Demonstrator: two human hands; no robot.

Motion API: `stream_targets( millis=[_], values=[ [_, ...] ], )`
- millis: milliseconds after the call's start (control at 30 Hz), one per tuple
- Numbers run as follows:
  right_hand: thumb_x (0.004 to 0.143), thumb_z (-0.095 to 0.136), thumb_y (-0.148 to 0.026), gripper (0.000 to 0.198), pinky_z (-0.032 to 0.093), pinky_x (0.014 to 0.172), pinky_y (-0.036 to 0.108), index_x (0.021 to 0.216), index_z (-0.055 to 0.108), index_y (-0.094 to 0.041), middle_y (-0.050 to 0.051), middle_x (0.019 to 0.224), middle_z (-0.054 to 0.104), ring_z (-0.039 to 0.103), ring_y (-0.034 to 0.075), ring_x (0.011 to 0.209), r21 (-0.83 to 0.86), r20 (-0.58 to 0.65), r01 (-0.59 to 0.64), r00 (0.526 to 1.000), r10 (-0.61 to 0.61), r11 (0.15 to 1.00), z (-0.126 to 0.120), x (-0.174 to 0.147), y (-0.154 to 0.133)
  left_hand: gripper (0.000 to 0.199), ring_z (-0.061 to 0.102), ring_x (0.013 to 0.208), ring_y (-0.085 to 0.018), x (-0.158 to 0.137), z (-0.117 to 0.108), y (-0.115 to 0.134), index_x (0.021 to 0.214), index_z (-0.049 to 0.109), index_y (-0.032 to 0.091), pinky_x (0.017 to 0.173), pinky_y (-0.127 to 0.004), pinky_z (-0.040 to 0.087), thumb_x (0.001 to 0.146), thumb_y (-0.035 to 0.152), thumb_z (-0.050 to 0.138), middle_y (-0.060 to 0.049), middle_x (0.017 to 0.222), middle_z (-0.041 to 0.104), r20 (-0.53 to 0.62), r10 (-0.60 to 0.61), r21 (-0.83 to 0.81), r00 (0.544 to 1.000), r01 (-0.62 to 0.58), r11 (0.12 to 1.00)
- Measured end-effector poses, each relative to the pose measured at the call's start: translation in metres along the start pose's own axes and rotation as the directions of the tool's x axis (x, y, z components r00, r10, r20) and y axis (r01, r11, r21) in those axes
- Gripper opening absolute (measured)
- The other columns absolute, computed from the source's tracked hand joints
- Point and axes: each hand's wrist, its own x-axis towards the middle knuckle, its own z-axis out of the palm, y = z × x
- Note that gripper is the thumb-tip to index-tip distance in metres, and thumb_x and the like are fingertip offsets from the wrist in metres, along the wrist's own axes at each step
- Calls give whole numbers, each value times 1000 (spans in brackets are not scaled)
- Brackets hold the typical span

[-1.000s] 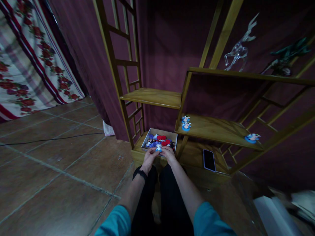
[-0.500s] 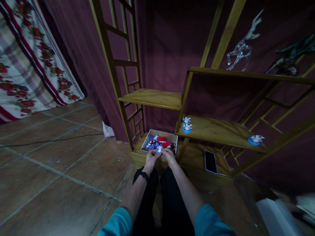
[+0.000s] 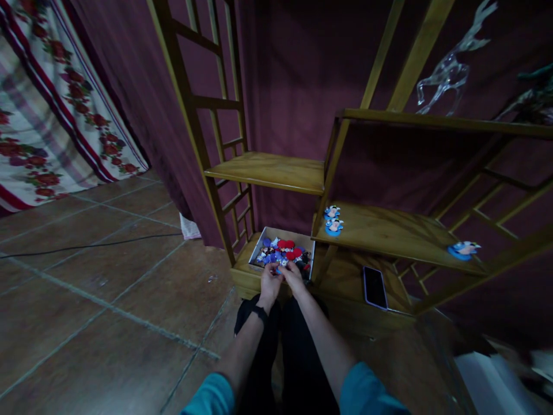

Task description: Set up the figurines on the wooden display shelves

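Note:
My left hand [image 3: 270,282] and my right hand [image 3: 294,278] meet at the near edge of an open cardboard box [image 3: 299,237] on the low shelf. Between their fingertips they pinch a small figurine [image 3: 280,269]; only a bit of its blue and white shows, and the fingers cover the rest. Inside the box, just beyond my hands, lies a jumble of small purple, red, white and black figurines [image 3: 285,244]. Both hands are closed, with their fingertips almost touching.
On the middle shelf [image 3: 380,230] two blue-based figurines [image 3: 333,226] stand at the left end and another figurine [image 3: 464,249] at the right. A phone [image 3: 375,287] lies below. Higher up are a clear deer ornament [image 3: 447,78] and a dark ornament [image 3: 538,98]. A cable [image 3: 108,244] crosses the floor.
My hands have drawn closer together, and the figurine between them is now more covered by my fingers. The view has shifted slightly, so the shelf's right side appears farther right.

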Motion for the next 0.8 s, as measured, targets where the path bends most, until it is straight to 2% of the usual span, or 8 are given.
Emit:
stream_targets(
  millis=[133,433,600,700,800],
  values=[
    [60,62,-31,21,44,73,29,78,61,-19,-1,75,66,60,19,76,-22,-30,38,999,-38,999,-1,5,6,28,53,63,-11,0,3,0,81,60,16,67,-26,44,54,7,61,1,75,61,23,4,-3,1000,-4,1000],
    [59,63,-30,20,44,75,29,76,61,-20,-1,75,66,60,19,77,-92,-72,43,996,-50,995,-6,5,5,26,53,60,-11,-3,6,3,79,62,17,63,-25,43,55,7,61,1,71,60,36,28,-32,999,-26,999],
    [60,62,-34,20,47,73,29,75,64,-21,-1,76,66,59,19,79,-45,-79,-9,997,5,999,-7,6,6,36,58,71,-14,-5,2,6,93,62,17,68,-26,46,57,13,67,-3,83,64,27,-12,-93,1000,15,996],
    [63,58,-37,27,49,66,29,84,66,-21,0,81,66,60,19,75,-8,-67,-31,997,30,999,-7,4,6,44,60,78,-16,-6,-2,10,100,61,18,70,-28,49,58,18,72,-5,87,64,34,-51,-144,998,56,988],
    [63,59,-38,32,51,63,30,90,66,-22,1,84,66,61,19,72,57,-43,-47,998,50,997,-6,0,4,50,62,77,-17,-7,-5,13,106,61,19,71,-30,50,58,23,74,-5,86,65,50,-71,-181,996,78,980]
  ],
)
